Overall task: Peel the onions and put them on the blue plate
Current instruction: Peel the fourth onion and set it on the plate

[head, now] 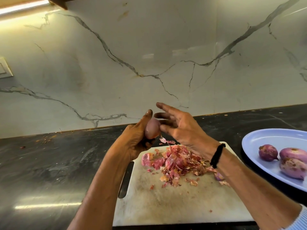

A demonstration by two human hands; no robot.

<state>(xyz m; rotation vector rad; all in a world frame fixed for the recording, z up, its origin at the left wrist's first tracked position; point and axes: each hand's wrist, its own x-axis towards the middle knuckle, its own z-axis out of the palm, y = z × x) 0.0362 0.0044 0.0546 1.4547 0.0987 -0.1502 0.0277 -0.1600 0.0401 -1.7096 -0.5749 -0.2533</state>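
My left hand (137,138) grips a pink onion (152,128) above the far edge of the white cutting board (166,200), thumb raised along its side. My right hand (179,128) hovers just to the right of the onion with its fingers spread and straight, the lower fingertips close to the onion's skin. A small flake of peel (163,139) hangs in the air below the onion. A pile of pink peels (176,161) lies on the board. The blue plate (265,141) at the right holds three peeled onions (268,152).
The board lies on a dark stone counter (49,163) against a white marble wall (149,55). A small onion piece (219,176) sits by my right forearm. Peel crumbs are scattered on the counter at far left (48,138). A wall switch (4,67) is at the left edge.
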